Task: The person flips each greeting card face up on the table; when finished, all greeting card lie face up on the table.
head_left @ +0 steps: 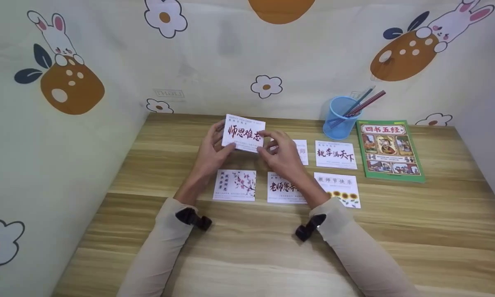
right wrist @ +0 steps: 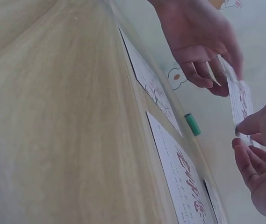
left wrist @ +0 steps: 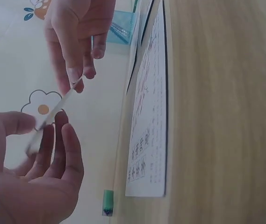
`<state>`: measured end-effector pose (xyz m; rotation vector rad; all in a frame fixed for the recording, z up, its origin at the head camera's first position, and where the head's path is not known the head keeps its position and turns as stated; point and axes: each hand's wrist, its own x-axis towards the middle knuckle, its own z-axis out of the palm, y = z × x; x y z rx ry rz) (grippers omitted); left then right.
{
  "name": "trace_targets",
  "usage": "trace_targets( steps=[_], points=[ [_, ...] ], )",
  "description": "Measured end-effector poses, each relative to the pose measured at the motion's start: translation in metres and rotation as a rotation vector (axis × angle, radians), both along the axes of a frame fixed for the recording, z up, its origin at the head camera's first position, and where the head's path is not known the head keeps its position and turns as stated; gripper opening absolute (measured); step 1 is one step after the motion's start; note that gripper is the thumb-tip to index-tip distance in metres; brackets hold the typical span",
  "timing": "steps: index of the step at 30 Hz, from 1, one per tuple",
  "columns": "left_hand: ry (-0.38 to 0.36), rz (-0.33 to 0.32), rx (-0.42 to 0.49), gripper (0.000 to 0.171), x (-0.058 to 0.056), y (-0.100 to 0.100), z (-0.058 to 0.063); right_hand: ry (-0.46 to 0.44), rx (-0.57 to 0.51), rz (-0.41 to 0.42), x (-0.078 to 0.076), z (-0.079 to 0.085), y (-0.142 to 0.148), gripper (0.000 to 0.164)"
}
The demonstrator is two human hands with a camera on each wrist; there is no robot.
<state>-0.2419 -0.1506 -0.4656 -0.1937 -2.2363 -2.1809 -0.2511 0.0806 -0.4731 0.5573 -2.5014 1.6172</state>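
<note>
Both hands hold a white card with dark red Chinese characters, raised above the table and tilted toward the head camera. My left hand pinches its left side, thumb on the front face and fingers behind. At the right edge, my right hand pinches the card between thumb and fingers. Beneath the hands lies a card with pink blossoms. A red-lettered card is partly covered by the right forearm, and another card is partly hidden behind the right hand.
To the right lie a card with red-black lettering and a sunflower card. A blue mesh pen cup holds pencils beside a green-bordered book. In the right wrist view, a small green cylinder lies behind the cards.
</note>
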Motion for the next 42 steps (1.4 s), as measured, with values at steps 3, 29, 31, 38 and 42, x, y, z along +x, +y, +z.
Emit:
trace_targets(
  steps=[3,29,31,38,42],
  points=[
    [0.017,-0.018,-0.013,0.083,0.000,0.000,-0.001,0.004,0.022,0.006,0.000,0.000,0.000,0.048],
    [0.011,-0.163,-0.808,0.039,-0.003,-0.032,-0.006,-0.017,0.453,0.281,0.014,-0.008,-0.009,0.039],
    [0.014,-0.152,-0.860,0.039,-0.002,-0.032,-0.004,-0.010,0.513,0.293,0.015,-0.008,-0.009,0.041],
    [-0.069,-0.130,-0.960,0.047,0.002,-0.026,0.001,-0.006,0.641,0.270,0.019,-0.008,-0.008,0.049],
    [-0.077,-0.169,-0.940,0.051,0.003,-0.025,0.001,-0.008,0.661,0.258,0.019,-0.007,-0.007,0.051]
  ],
)
